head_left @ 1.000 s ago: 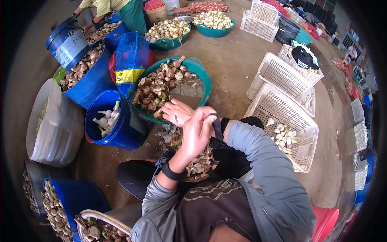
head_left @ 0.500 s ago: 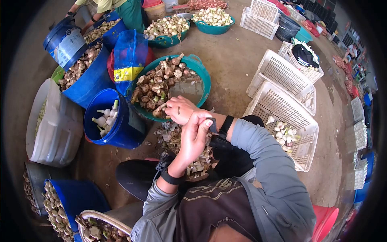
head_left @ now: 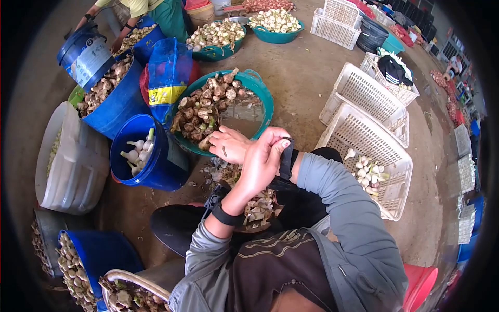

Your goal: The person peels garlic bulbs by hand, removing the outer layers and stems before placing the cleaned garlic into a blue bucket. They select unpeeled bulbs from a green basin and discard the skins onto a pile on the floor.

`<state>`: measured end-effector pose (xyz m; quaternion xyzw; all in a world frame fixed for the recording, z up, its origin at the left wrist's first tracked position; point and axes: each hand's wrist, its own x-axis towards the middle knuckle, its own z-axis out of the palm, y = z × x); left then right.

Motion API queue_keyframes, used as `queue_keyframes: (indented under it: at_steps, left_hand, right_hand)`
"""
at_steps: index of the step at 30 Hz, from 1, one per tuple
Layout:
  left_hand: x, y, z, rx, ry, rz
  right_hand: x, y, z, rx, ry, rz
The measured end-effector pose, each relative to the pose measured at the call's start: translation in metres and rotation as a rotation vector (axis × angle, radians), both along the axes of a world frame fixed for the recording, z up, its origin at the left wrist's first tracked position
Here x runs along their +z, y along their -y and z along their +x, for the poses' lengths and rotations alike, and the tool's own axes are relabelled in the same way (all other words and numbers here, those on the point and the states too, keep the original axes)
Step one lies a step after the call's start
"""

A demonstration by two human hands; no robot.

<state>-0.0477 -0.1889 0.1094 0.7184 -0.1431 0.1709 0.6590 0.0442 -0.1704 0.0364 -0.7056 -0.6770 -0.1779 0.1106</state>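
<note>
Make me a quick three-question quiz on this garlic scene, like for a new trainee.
1. What does the left hand pinch? A) a garlic root; B) a black strap; C) a bucket handle.
2. True or false: the garlic bulbs in the green basin by the hands look as white as the few bulbs in the blue bucket beside it.
3. Fill in: the blue mesh bag beside that basin has a ____ label.

Key: 1 B; 2 false, they look brown; 3 yellow.
</note>
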Motion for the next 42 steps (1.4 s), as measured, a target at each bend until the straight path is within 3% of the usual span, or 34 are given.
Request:
queue_keyframes:
  at_steps: [2, 4, 6, 19, 21, 22, 23, 24, 25, 26, 28, 30, 32, 33, 34, 35, 36, 38, 39, 41, 42]
  left_hand:
    - [-0.003, -0.002, 0.009, 0.061, -0.006, 0.16]
    - [-0.006, -0.002, 0.014, 0.059, -0.015, 0.121]
    - [-0.001, -0.002, 0.014, 0.135, 0.122, 0.35]
    - [-0.01, -0.003, 0.023, 0.02, 0.045, 0.373]
    - [-0.018, -0.004, 0.028, -0.021, 0.055, 0.381]
    - [-0.025, -0.006, 0.031, -0.069, 0.093, 0.52]
    - [-0.029, -0.005, 0.032, -0.136, -0.022, 0.452]
    - [-0.03, -0.006, 0.035, -0.201, -0.133, 0.382]
    - [-0.028, -0.014, 0.041, -0.286, -0.2, 0.414]
    - [-0.032, -0.022, 0.051, -0.305, -0.122, 0.539]
    - [-0.052, -0.032, 0.063, -0.332, 0.045, 0.702]
    - [-0.069, -0.047, 0.073, -0.277, 0.035, 0.609]
    - [-0.081, -0.088, 0.086, 0.119, 0.178, 0.639]
    - [-0.096, -0.121, 0.097, 0.203, 0.026, 0.583]
    - [-0.12, -0.161, 0.111, 0.288, -0.125, 0.524]
    - [-0.157, -0.204, 0.121, 0.451, -0.254, 0.615]
    - [-0.194, -0.238, 0.131, 0.612, -0.382, 0.709]
    - [-0.244, -0.269, 0.144, 0.72, -0.431, 0.788]
    - [-0.262, -0.282, 0.149, 0.822, -0.463, 0.866]
    - [-0.294, -0.286, 0.165, 0.787, -0.352, 0.932]
    - [-0.307, -0.28, 0.174, 0.78, -0.315, 0.968]
  right_hand:
    - [-0.007, -0.001, -0.001, 0.007, 0.04, 0.039]
    - [-0.013, 0.0, -0.001, 0.06, 0.052, 0.063]
    - [-0.017, 0.001, -0.001, 0.078, 0.025, 0.054]
    - [-0.012, 0.006, -0.007, 0.159, 0.054, 0.096]
    - [-0.02, 0.003, -0.007, 0.148, 0.027, 0.052]
    - [-0.025, 0.001, -0.007, 0.126, 0.003, 0.008]
    - [-0.035, 0.0, -0.009, 0.116, 0.042, 0.054]
    - [-0.037, 0.003, -0.014, 0.133, -0.093, -0.009]
    - [-0.06, -0.005, -0.019, 0.001, -0.282, -0.146]
    - [-0.07, -0.014, -0.02, -0.136, -0.474, -0.286]
    - [-0.088, -0.019, 0.0, -0.096, -0.506, -0.295]
    - [-0.096, -0.015, 0.023, -0.033, -0.583, -0.301]
    - [-0.104, -0.012, 0.05, 0.032, -0.663, -0.306]
    - [-0.111, -0.009, 0.062, 0.062, -0.711, -0.312]
    - [-0.111, -0.011, 0.086, -0.058, -0.607, -0.521]
    - [-0.111, -0.016, 0.121, -0.175, -0.491, -0.722]
    - [-0.124, -0.018, 0.157, -0.27, -0.439, -0.709]
    - [-0.155, -0.037, 0.219, -0.558, -0.438, -0.567]
    - [-0.166, -0.056, 0.225, -0.548, -0.448, -0.566]
    - [-0.192, -0.099, 0.222, -0.391, -0.5, -0.074]
    - [-0.212, -0.12, 0.215, -0.26, -0.499, 0.029]
